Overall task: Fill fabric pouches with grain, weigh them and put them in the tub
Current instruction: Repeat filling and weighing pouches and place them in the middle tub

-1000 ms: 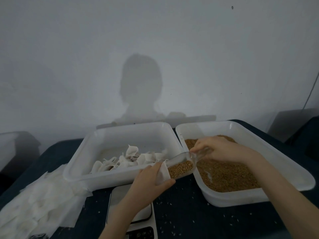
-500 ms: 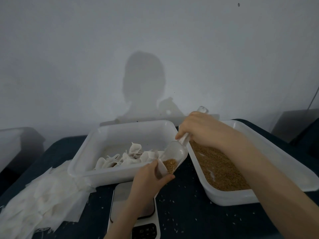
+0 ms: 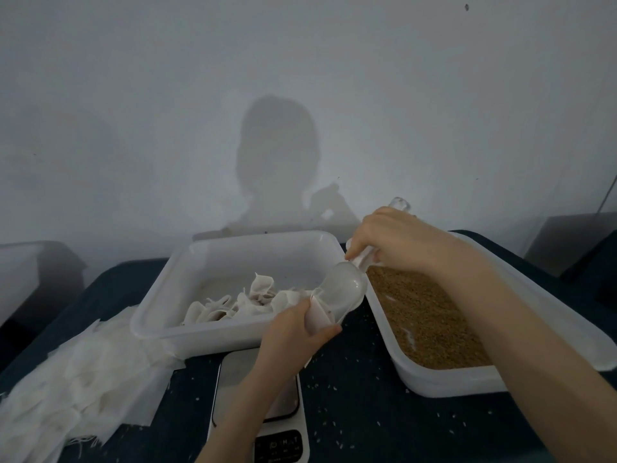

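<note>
Left hand (image 3: 293,332) pinched soft, floppy pouch (image 3: 318,316) at mouth; right hand (image 3: 397,242) gripped scoop (image 3: 344,289) handle, tipped in. Likely needs rim hold.

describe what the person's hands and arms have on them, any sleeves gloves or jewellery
Both are bare: the left hand and right hand wear no gloves, and no rings, watch or bracelet show. Both forearms are uncovered up to the frame edge, with no sleeve in view.

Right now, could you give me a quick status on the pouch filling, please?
Left hand holds pouch open. Right hand tips scoop into it. Scale below, nothing in the way.
</note>
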A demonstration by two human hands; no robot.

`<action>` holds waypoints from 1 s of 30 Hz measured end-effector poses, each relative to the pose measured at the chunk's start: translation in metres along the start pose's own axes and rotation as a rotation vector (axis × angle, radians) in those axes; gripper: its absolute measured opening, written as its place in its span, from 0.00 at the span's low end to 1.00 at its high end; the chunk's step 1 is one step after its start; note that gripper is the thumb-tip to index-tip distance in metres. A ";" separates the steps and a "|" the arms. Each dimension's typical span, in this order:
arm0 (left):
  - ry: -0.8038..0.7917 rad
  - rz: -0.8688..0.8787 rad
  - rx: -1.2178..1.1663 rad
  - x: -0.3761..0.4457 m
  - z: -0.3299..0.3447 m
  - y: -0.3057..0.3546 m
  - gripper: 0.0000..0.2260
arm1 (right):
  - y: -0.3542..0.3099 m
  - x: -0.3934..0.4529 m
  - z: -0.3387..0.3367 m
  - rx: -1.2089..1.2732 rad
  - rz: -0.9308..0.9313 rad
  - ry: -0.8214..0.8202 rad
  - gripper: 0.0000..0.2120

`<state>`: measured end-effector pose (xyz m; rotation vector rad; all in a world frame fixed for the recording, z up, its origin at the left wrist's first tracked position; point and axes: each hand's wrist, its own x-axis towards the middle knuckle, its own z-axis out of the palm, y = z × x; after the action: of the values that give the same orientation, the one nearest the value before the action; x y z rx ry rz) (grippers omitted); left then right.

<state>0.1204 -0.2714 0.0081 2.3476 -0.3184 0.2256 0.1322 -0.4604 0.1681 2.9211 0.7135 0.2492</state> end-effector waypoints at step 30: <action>0.031 -0.003 -0.192 -0.001 0.003 -0.009 0.08 | 0.003 -0.010 0.008 -0.172 -0.077 0.176 0.25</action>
<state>0.1218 -0.2672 -0.0003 2.1531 -0.3072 0.2191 0.1265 -0.4689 0.1592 2.7258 0.7846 0.5373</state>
